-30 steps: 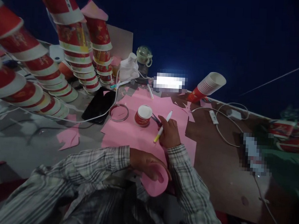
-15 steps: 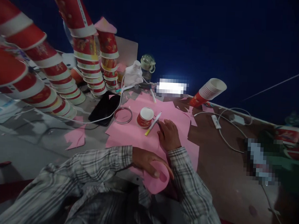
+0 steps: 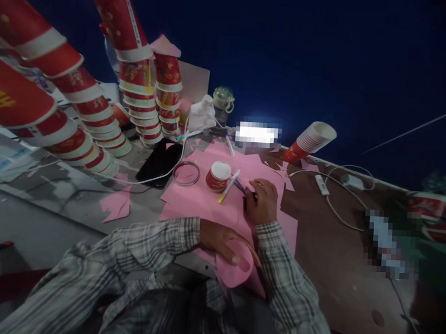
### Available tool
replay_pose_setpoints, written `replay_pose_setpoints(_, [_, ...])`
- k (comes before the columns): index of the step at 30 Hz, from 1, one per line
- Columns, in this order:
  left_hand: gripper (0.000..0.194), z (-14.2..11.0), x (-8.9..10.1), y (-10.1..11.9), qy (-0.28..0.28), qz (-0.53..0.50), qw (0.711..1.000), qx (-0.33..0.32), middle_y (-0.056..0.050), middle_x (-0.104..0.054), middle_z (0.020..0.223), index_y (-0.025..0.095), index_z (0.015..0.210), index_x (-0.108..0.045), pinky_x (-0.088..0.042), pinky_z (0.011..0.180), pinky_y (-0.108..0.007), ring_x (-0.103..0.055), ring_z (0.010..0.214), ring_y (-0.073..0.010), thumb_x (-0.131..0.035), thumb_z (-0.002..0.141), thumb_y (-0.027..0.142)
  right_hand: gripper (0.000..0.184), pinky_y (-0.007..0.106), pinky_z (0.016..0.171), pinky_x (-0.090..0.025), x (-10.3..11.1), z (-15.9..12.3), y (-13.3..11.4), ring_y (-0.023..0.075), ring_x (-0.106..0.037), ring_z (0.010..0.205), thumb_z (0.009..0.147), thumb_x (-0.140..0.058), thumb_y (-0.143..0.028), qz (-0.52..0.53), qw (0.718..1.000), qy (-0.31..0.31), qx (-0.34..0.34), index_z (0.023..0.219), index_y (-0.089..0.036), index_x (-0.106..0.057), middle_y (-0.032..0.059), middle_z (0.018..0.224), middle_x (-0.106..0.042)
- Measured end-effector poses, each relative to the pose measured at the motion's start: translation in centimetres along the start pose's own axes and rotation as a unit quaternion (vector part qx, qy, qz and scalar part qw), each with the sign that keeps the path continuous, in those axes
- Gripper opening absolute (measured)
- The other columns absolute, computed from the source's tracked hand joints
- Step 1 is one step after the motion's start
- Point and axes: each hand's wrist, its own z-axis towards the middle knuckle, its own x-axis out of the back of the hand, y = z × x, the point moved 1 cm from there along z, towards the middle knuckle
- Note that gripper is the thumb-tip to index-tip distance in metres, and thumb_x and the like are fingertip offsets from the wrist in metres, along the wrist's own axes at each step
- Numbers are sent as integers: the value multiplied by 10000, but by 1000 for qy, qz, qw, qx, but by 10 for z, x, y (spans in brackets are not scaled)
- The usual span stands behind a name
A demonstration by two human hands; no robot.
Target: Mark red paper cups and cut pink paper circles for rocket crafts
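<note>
My left hand [image 3: 221, 241] is closed on a rounded piece of pink paper [image 3: 234, 273], its thumb pressed on the near face, close to my body. Over the pink sheets, my right hand [image 3: 261, 203] has curled fingers at the handle end of dark scissors [image 3: 239, 186]; the handles are mostly hidden by the fingers. Left of the blades lies a white marker with a yellow end [image 3: 229, 186]. Beside it a short red-and-white paper cup [image 3: 217, 176] stands upside down on the pink paper [image 3: 206, 206].
Tall stacks of red paper cups [image 3: 140, 98] rise at the left, some with pink cone tops. A black phone [image 3: 159, 164], a tape ring [image 3: 186, 174] and a white cable lie nearby. Nested cups [image 3: 310, 141] lean at the back right. A power strip [image 3: 385, 243] lies at right.
My right hand has let go of the marker, which now lies beside the cup, and has moved slightly right onto the scissors' handles. My left hand keeps the pink paper. The view has shifted.
</note>
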Motion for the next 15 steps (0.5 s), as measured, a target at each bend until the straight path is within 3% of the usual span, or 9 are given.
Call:
replay_pose_setpoints(4, [692,1,1,1,3,-3,1000,7,-110,-741,1180,130,1119,-775,-419,1186,-373,-617,1296,-325,-861,661,641,261,561,1056,-491,5,5,3,307,-648,1080,960,-536,-352,26,999,38,-15,1058,-200,-724,149,1101,-726])
replay_pose_setpoints(9, [646,2,3,2,-10,-7,1000,-7,-92,-737,1224,147,1121,-774,-415,1192,-364,-609,1320,-325,-910,635,549,269,544,1021,-540,26,17,0,310,-677,1095,948,-554,-361,91,994,53,-42,1054,-191,-734,155,1085,-753])
replay_pose_setpoints(15, [614,3,2,6,-47,-6,999,-2,-88,-750,1159,163,1029,-799,-382,1217,-361,-547,1405,-357,-933,583,565,249,519,1008,-568,53,65,-5,294,-727,1067,936,-589,-380,117,993,-22,8,1041,-224,-753,105,1056,-799])
